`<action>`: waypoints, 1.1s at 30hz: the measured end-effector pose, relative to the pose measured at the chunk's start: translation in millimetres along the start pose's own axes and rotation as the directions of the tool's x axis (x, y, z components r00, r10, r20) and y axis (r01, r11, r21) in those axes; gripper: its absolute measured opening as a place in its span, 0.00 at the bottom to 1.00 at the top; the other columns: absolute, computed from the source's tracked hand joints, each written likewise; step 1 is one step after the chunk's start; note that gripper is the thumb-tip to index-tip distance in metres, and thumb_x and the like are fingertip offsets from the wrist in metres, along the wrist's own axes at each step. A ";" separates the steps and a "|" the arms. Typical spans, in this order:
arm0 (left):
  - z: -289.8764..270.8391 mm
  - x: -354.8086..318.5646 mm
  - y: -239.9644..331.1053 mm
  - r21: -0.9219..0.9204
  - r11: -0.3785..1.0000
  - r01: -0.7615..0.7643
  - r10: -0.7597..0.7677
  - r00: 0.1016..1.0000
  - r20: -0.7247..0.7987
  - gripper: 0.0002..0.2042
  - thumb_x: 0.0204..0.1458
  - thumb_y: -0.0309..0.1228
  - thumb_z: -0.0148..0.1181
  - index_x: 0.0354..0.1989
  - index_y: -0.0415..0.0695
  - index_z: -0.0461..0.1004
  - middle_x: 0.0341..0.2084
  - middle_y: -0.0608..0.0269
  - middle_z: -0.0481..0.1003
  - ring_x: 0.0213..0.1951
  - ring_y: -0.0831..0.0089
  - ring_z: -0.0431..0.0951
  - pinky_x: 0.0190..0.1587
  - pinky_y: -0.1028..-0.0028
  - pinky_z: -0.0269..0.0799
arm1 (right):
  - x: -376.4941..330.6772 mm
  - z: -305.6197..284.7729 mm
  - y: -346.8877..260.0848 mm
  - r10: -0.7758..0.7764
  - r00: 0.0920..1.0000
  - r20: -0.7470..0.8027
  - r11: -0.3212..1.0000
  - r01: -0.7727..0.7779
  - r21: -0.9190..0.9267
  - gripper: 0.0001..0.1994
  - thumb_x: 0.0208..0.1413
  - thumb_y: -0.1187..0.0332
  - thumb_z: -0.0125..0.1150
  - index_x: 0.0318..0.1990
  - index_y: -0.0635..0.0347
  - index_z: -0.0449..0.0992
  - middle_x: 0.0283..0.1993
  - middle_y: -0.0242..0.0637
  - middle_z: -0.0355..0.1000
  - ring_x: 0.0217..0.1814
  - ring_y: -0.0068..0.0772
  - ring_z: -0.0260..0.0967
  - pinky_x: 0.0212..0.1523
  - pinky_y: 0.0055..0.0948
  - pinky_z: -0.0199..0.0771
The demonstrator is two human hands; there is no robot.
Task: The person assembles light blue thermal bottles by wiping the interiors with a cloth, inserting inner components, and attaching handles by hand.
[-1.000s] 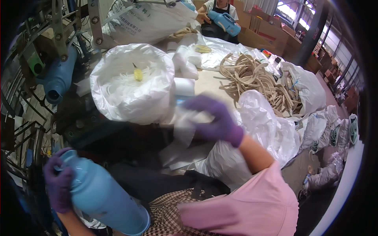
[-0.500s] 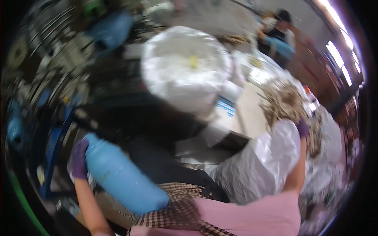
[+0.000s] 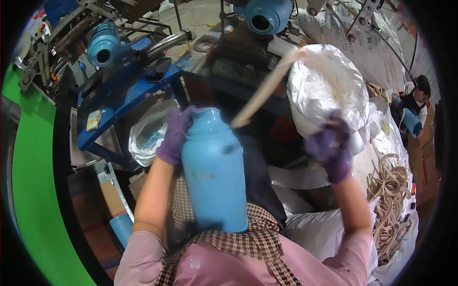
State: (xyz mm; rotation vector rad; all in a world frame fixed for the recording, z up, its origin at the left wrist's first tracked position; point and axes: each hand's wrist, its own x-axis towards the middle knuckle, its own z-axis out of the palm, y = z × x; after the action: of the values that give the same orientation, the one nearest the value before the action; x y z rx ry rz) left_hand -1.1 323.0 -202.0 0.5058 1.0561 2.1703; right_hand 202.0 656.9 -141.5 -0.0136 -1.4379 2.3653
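A light-blue thermos flask shell (image 3: 213,178) stands nearly upright against my checked apron, its narrow neck up. My left hand (image 3: 177,136), in a purple glove, is closed round its neck and shoulder. My right hand (image 3: 330,148), also gloved in purple, is raised in front of the white bag-lined container (image 3: 329,88) and smeared by motion. Its fingers look curled. From it a beige strip (image 3: 267,88) seems to arc over the container, its free end hanging close to the shell's neck. Blur hides where the strip meets the fingers.
Tangled beige strips (image 3: 391,200) lie on the right beside white plastic bags. Two more blue shells, one at the upper left (image 3: 102,47) and another at the top (image 3: 268,16), sit among metal machinery. A blue metal table (image 3: 114,102) stands left. Another person (image 3: 417,102) is at far right.
The shell has swung from lying tilted at the left to nearly upright before me. My right hand has left the strip pile and moved up and inward, a beige strip swinging with it.
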 end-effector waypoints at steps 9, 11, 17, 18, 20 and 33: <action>-0.5 -40.8 33.2 -0.058 0.988 -0.145 0.149 0.987 0.059 0.47 0.60 0.69 0.38 0.65 0.31 0.63 0.61 0.42 0.68 0.57 0.55 0.76 0.62 0.58 0.72 | 56.2 154.5 127.2 0.453 0.891 0.022 0.852 -0.440 0.284 0.12 0.67 0.57 0.43 0.37 0.52 0.69 0.10 0.20 0.46 0.09 0.21 0.40 0.16 0.22 0.48; -9.7 -43.9 34.8 0.365 0.907 -0.208 0.229 0.973 -0.013 0.37 0.68 0.57 0.38 0.70 0.34 0.60 0.66 0.48 0.66 0.64 0.59 0.69 0.67 0.61 0.65 | 61.0 159.5 135.7 0.486 0.874 0.003 0.841 -0.469 0.271 0.12 0.67 0.58 0.43 0.36 0.51 0.70 0.11 0.20 0.47 0.10 0.20 0.40 0.16 0.21 0.47; -75.0 -34.5 -6.0 -0.486 0.848 -0.213 0.296 0.950 0.101 0.32 0.62 0.29 0.53 0.74 0.36 0.51 0.67 0.50 0.63 0.65 0.63 0.68 0.62 0.72 0.71 | 90.9 131.0 181.7 0.173 0.943 0.285 0.978 -0.128 -0.167 0.10 0.67 0.64 0.46 0.37 0.55 0.72 0.22 0.24 0.57 0.20 0.17 0.49 0.24 0.18 0.51; -98.8 -28.9 -18.1 -0.667 0.743 -0.056 0.226 0.959 0.172 0.35 0.59 0.24 0.57 0.74 0.36 0.49 0.66 0.51 0.64 0.63 0.65 0.69 0.59 0.76 0.73 | 97.4 124.6 185.1 -0.042 0.909 0.414 0.935 0.182 -0.305 0.09 0.66 0.66 0.47 0.38 0.57 0.72 0.27 0.28 0.61 0.24 0.19 0.54 0.27 0.19 0.55; -92.9 -15.6 -21.0 -0.748 0.658 0.093 0.280 0.891 0.357 0.39 0.52 0.23 0.62 0.72 0.33 0.51 0.59 0.51 0.69 0.55 0.68 0.73 0.61 0.74 0.71 | 102.1 107.6 191.5 -0.224 0.834 0.504 0.829 0.435 -0.352 0.07 0.65 0.70 0.48 0.39 0.62 0.71 0.37 0.37 0.70 0.33 0.23 0.62 0.34 0.22 0.64; -38.8 -21.2 11.5 0.582 0.395 -0.710 0.633 0.670 0.388 0.12 0.49 0.32 0.61 0.41 0.43 0.76 0.54 0.54 0.73 0.50 0.68 0.73 0.61 0.58 0.64 | 89.1 101.0 167.8 -0.087 0.795 0.601 0.779 0.430 -0.456 0.12 0.47 0.65 0.59 0.38 0.59 0.71 0.31 0.28 0.64 0.29 0.20 0.57 0.33 0.21 0.58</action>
State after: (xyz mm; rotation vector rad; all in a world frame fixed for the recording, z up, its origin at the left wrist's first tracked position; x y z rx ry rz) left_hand -13.5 281.7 -217.2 1.6605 1.8688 2.2474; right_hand 47.6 530.0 -221.0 0.7332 -2.2068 1.6654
